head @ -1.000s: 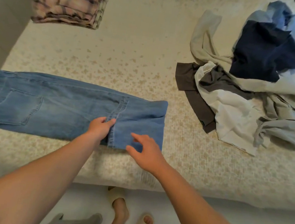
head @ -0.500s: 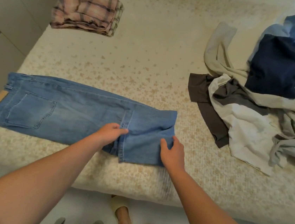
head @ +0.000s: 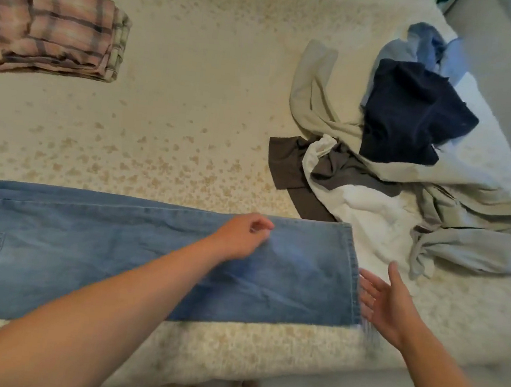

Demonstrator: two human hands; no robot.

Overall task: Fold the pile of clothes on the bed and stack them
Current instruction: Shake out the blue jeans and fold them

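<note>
The jeans (head: 145,257) lie flat along the near edge of the bed (head: 194,106), long axis running straight across from left to right, waistband end off the left side of the view, leg hems at the right. That axis is the whole story here — any fold has to travel along it.

Left hand (head: 241,234) sits on the denim near the far edge, a little short of the hem, fingers curled in, fingertips seeming to pinch a bit of cloth — though whether fabric is really caught there I cannot tell for sure. Right hand (head: 385,299) hovers just beside the hem, palm open, fingers spread and loose, gripping nothing, its fingertips right at the stitched edge.

So both hands are at the hem end, and the right one is nearer to the hem itself. My read: the hem is what gets lifted and carried leftward toward the waistband, halving the length. The right hand looks best placed for the near corner, the left for the far one.

Beyond the hem, the unfolded pile (head: 408,179) sprawls to the right, one pale garment touching or nearly under the jeans' far right corner — worth watching, it could drag along. The folded plaid piece (head: 50,30) waits far left, well apart.
</note>
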